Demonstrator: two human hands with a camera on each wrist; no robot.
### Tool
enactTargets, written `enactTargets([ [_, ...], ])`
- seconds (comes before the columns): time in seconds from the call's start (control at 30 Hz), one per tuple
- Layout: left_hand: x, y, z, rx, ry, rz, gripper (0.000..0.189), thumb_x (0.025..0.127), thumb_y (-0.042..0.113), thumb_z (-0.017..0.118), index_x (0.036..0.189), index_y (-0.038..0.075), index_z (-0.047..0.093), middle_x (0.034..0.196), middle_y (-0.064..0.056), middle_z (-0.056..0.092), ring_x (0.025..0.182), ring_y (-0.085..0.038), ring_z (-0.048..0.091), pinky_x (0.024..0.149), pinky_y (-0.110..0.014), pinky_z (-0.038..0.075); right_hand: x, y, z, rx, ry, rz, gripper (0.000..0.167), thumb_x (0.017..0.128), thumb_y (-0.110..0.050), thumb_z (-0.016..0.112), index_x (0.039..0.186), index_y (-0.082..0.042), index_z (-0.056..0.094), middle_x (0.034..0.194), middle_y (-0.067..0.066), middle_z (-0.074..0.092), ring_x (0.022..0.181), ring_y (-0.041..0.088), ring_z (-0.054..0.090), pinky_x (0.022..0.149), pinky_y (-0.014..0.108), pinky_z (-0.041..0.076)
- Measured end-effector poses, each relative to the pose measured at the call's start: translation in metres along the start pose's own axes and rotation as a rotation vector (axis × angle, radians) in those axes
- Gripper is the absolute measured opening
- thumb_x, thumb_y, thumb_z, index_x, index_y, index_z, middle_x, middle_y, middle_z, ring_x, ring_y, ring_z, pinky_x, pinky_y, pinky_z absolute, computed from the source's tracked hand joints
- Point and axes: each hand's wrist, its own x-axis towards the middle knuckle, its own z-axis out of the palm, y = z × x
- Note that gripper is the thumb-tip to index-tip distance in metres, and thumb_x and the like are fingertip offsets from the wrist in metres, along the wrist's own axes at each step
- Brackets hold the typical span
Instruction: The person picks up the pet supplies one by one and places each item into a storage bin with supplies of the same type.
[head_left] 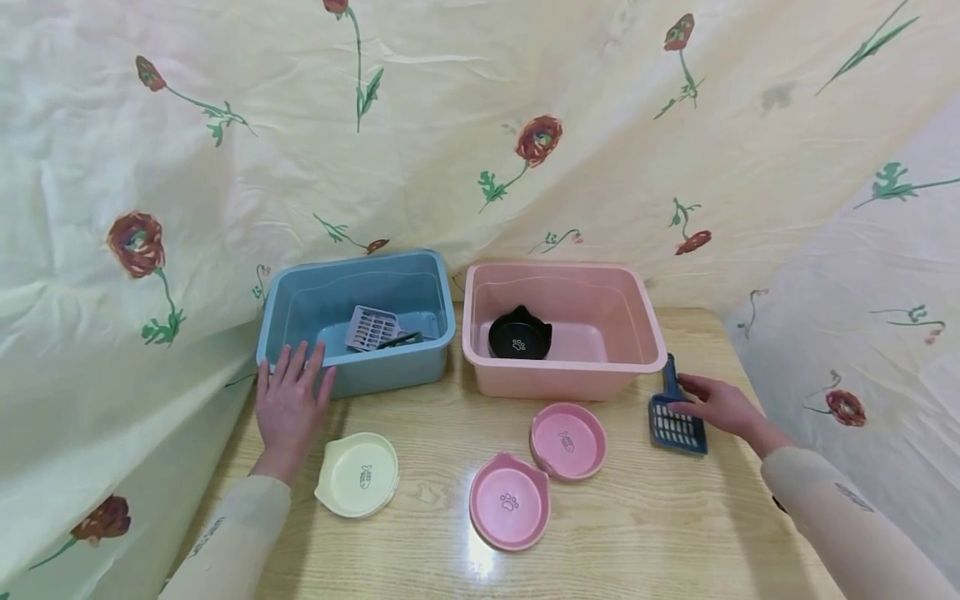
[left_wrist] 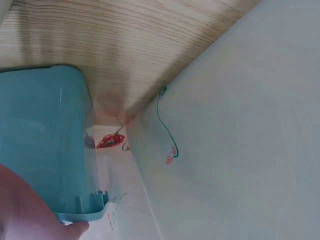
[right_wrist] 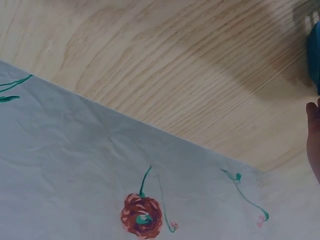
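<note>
My left hand point(head_left: 288, 408) rests its spread, straight fingers at the front left of the blue litter box point(head_left: 393, 373); in the left wrist view the thumb lies by the box's rim. Inside that box are a lavender slotted litter scoop point(head_left: 372, 327) and a dark green piece point(head_left: 401, 340), partly hidden by the front wall. My right hand point(head_left: 723, 406) is over a dark blue litter scoop point(head_left: 678, 427), fingers near its handle and thumb over the slotted part. The scoop lies on the table right of the pink litter box point(head_left: 540, 382); only its edge point(right_wrist: 314, 57) shows in the right wrist view.
A black cat-eared bowl point(head_left: 519, 337) is inside the pink box. In front stand a pink round bowl point(head_left: 567, 442), a pink cat-eared bowl point(head_left: 510, 504) and a cream cat-eared bowl point(head_left: 358, 475) on the wooden table point(head_left: 427, 550). Flowered cloth point(head_left: 420, 183) hangs behind and at both sides.
</note>
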Motion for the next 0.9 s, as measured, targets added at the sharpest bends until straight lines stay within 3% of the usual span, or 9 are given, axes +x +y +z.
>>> enactTargets([
  [0.23, 0.001, 0.001, -0.002, -0.006, -0.005, -0.003, 0.055, 0.104, 0.035, 0.068, 0.154, 0.014, 0.059, 0.154, -0.020, 0.059, 0.151, -0.042, 0.046, 0.129, -0.062, 0.024, 0.011, -0.012, 0.011, -0.024, 0.064, -0.037, 0.082, 0.099, -0.043, 0.078, 0.150, 0.014, 0.049, 0.144, 0.040, 0.056, 0.129, 0.056, 0.060, 0.105, 0.068, 0.051],
  [0.5, 0.001, 0.001, 0.000, -0.004, 0.008, 0.000, 0.055, 0.103, 0.034, 0.070, 0.153, 0.014, 0.060, 0.152, -0.020, 0.060, 0.149, -0.042, 0.048, 0.128, -0.063, 0.026, 0.022, -0.016, 0.020, -0.044, 0.109, -0.018, 0.079, 0.100, -0.040, 0.077, 0.150, 0.014, 0.049, 0.144, 0.040, 0.055, 0.129, 0.057, 0.059, 0.105, 0.068, 0.051],
  [0.67, 0.000, 0.001, 0.000, -0.005, -0.001, -0.004, 0.056, 0.103, 0.035, 0.069, 0.154, 0.015, 0.059, 0.153, -0.020, 0.060, 0.150, -0.041, 0.046, 0.129, -0.062, 0.025, 0.022, -0.014, 0.023, -0.050, 0.114, -0.002, 0.080, 0.100, -0.039, 0.078, 0.152, 0.012, 0.047, 0.146, 0.040, 0.054, 0.130, 0.056, 0.059, 0.107, 0.069, 0.049],
  [0.9, 0.000, 0.001, -0.001, -0.003, -0.012, -0.010, 0.055, 0.104, 0.035, 0.067, 0.154, 0.014, 0.059, 0.153, -0.020, 0.059, 0.149, -0.043, 0.048, 0.130, -0.062, 0.023, 0.014, -0.004, 0.023, -0.082, 0.133, -0.068, 0.069, 0.098, -0.030, 0.081, 0.144, 0.015, 0.055, 0.136, 0.039, 0.062, 0.122, 0.054, 0.064, 0.102, 0.069, 0.051],
])
